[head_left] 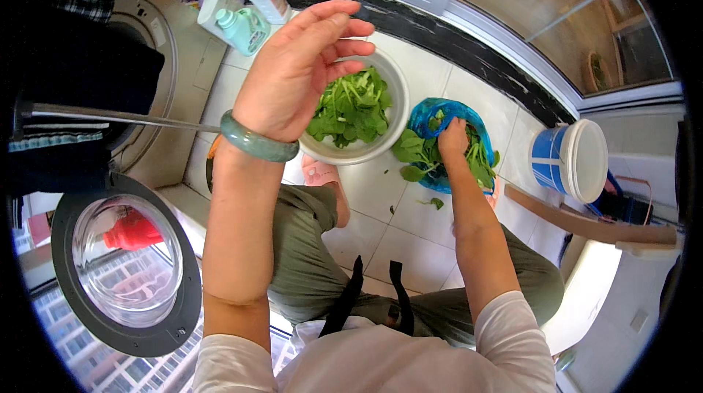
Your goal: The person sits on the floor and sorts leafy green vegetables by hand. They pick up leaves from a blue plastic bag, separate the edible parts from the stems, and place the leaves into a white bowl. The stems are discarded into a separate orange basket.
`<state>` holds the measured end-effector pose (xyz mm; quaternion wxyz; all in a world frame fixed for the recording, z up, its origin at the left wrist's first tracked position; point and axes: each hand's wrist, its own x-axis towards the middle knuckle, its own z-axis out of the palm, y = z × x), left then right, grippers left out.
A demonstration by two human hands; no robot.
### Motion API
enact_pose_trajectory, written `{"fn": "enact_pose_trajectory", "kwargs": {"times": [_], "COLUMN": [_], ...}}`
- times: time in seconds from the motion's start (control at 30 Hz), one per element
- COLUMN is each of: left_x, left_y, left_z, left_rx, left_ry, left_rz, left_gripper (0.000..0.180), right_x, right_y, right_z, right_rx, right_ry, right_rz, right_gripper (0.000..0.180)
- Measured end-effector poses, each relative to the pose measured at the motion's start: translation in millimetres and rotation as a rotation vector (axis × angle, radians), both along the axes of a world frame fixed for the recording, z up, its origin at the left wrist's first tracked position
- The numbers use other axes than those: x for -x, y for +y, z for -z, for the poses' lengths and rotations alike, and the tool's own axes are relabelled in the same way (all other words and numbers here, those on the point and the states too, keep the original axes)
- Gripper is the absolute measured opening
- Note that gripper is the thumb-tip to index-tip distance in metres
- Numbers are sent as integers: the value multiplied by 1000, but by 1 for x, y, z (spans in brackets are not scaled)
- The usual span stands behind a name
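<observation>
My left hand [316, 49] is raised in the air, palm turned inward, with its fingers loosely bent, apart and holding nothing. A green bangle [258, 141] circles that wrist. Beyond and partly behind the hand is a round white basin [399, 104] with leafy greens [355, 111] in it. To the right, a blue plastic bag [432, 109] lies open on the floor with more leafy greens [477, 158] inside and spilling over its left side. My right hand [452, 139] reaches down into this bag, fingers curled among the leaves; the fingertips and whatever they grip are hidden.
Several detergent bottles [245, 27] stand at the back left beside a washing machine [194, 63], whose round door [128, 265] hangs open at my left. A white-and-blue bucket [571, 161] stands at the right. Loose leaves [433, 203] lie on the tiles near my slippers [320, 171].
</observation>
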<state>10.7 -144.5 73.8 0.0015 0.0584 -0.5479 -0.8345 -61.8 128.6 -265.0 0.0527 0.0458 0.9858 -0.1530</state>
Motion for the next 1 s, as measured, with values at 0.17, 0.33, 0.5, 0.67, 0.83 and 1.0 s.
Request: {"fn": "enact_pose_trajectory", "kwargs": {"times": [0.17, 0.33, 0.5, 0.67, 0.83, 1.0], "left_x": [0, 3, 7, 15, 15, 5], "left_y": [2, 11, 30, 66, 114, 142], "left_z": [-1, 0, 2, 12, 37, 48], "left_rx": [-16, -48, -7, 93, 334, 632], "left_ry": [1, -6, -30, -44, 22, 161], "left_rz": [4, 43, 78, 188, 440, 423], "left_gripper": [31, 29, 28, 27, 26, 18], "right_x": [3, 6, 14, 24, 13, -49], "right_y": [1, 36, 100, 137, 106, 48], "right_z": [2, -9, -28, -108, -215, -293], "right_rx": [-33, 71, 154, 176, 477, 645], "right_ry": [-244, -454, -643, -607, -524, -136], "right_rz": [-63, -192, -205, -229, -292, -456], "right_gripper": [34, 32, 33, 34, 31, 28]}}
